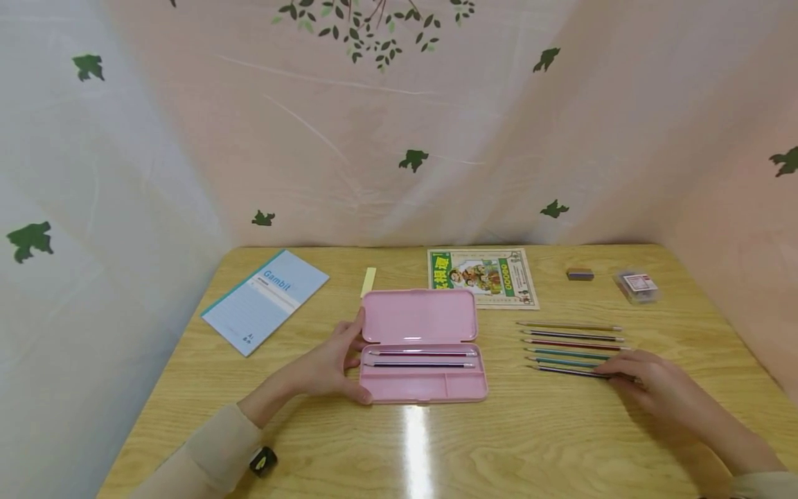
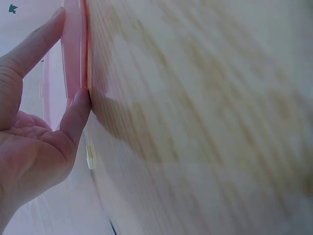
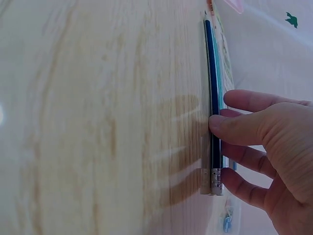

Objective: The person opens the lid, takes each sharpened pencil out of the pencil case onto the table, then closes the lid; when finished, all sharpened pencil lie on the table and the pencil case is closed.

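Head view: we're bracing the open pink pencil case (image 1: 424,346) at its left edge with our left hand (image 1: 330,367), thumb and fingers straddling that edge; two pencils are lying inside. Our right hand (image 1: 648,381) is sitting over the eraser end of the nearest pencil (image 1: 567,371) in the row on the table (image 1: 436,443).

Left wrist: fingers (image 2: 39,36) straight, pressing the case (image 2: 73,54) wall.

Right wrist: thumb and fingers (image 3: 234,128) are pinching the dark pencil (image 3: 211,73) near its eraser, pencil flat on the table.
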### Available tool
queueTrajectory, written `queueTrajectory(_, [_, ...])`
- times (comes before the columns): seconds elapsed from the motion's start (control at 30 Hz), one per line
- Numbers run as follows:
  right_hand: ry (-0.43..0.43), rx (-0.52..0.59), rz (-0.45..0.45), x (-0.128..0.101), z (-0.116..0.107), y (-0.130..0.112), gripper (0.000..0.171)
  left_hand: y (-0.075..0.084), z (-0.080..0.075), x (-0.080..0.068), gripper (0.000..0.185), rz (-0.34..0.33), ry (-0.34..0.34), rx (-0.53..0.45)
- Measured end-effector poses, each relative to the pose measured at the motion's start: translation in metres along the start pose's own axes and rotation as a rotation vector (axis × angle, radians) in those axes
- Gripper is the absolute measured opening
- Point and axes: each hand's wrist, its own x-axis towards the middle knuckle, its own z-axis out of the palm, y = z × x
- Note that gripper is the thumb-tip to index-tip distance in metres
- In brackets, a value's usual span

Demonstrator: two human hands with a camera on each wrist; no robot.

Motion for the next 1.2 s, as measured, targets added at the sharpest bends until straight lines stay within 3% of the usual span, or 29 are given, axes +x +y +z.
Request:
queueTrajectory(0.43, [-0.001, 0.038, 0.011, 0.005, -0.004, -0.004, 0.053, 0.001, 0.0, 0.0, 0.143, -0.001, 0.005, 0.0])
queueTrajectory(0.47, [-0.006, 0.041, 0.013, 0.005, -0.005, -0.004, 0.05, 0.001, 0.0, 0.0, 0.143, 0.0, 0.006, -0.001])
queueTrajectory(0.6, [-0.032, 0.04, 0.033, 0.009, -0.007, -0.007, 0.01, 0.001, 0.0, 0.0, 0.143, 0.002, 0.009, 0.005])
queueTrajectory(0.7, [-0.039, 0.033, 0.018, 0.018, -0.01, -0.011, 0.013, 0.0, 0.0, 0.0, 0.143, 0.004, 0.006, 0.002])
queueTrajectory(0.83, [-0.03, 0.031, -0.035, 0.039, -0.013, -0.024, 0.053, 0.0, 0.001, 0.0, 0.143, 0.007, 0.006, -0.01])
queueTrajectory(1.2, [-0.015, 0.115, -0.213, 0.113, -0.007, -0.081, 0.046, 0.0, 0.001, 0.001, 0.141, 0.021, 0.0, -0.023])
